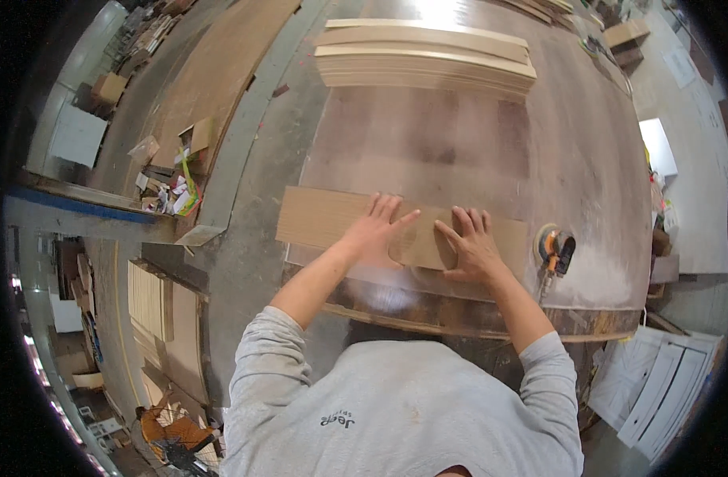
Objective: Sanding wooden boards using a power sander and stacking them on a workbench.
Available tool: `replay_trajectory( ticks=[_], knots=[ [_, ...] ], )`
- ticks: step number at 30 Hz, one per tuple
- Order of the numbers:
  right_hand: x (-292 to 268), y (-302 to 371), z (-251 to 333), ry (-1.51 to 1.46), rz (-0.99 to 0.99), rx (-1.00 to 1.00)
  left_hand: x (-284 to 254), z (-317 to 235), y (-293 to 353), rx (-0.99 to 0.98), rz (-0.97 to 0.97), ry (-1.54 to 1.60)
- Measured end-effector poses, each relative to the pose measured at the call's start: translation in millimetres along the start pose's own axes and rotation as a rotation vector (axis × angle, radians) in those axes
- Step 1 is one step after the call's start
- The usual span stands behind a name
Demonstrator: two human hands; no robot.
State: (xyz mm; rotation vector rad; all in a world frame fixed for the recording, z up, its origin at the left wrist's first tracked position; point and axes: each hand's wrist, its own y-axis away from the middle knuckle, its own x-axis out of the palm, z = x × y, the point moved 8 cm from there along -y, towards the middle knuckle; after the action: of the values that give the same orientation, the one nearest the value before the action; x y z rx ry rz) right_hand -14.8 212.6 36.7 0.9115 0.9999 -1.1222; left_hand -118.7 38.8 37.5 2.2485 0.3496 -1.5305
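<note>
Nearest to the camera is the grey sweatshirt [412, 401] of the person, filling the lower part of the head view. Beyond it, a long brown board [422, 242] lies flat across the near side of the worktable [590, 183]. The left hand [377, 230] rests on the board with its fingers spread wide, and the right hand [474, 245] lies on it farther to the right, its fingers also apart; neither hand is closed around anything. How strongly they press, I cannot tell. To the right of the board, and apart from it, stands an orange and black sander [555, 250]. A stack of similar boards [424, 67] lies at the far side of the table.

In my judgement, this handling goes best with the palms low and the pressure equal on both sides, so that the board does not turn. The fingertips should avoid sharp edges, which may give splinters.
</note>
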Motion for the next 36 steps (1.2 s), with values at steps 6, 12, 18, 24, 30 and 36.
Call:
replay_trajectory(
  ticks=[6,12,18,24,30,36],
  knots=[
    [0,2,0,-0.006,0.000,0.048,-9,75,57,0.081,0.048,-0.037],
    [7,5,-2,0.076,0.032,0.043,-14,105,80,0.047,0.028,-0.044],
    [-51,82,-122,-0.004,-0.255,0.843,-20,109,84,-0.015,0.056,-0.040],
    [-38,182,-198,-0.167,-0.498,1.270,-14,114,83,0.011,0.025,-0.022],
    [-33,198,-239,-0.382,-0.683,1.213,-19,117,77,0.032,0.005,-0.084],
    [-120,91,-100,-0.215,-0.528,0.903,-18,113,83,0.051,0.012,-0.059]
  ],
)
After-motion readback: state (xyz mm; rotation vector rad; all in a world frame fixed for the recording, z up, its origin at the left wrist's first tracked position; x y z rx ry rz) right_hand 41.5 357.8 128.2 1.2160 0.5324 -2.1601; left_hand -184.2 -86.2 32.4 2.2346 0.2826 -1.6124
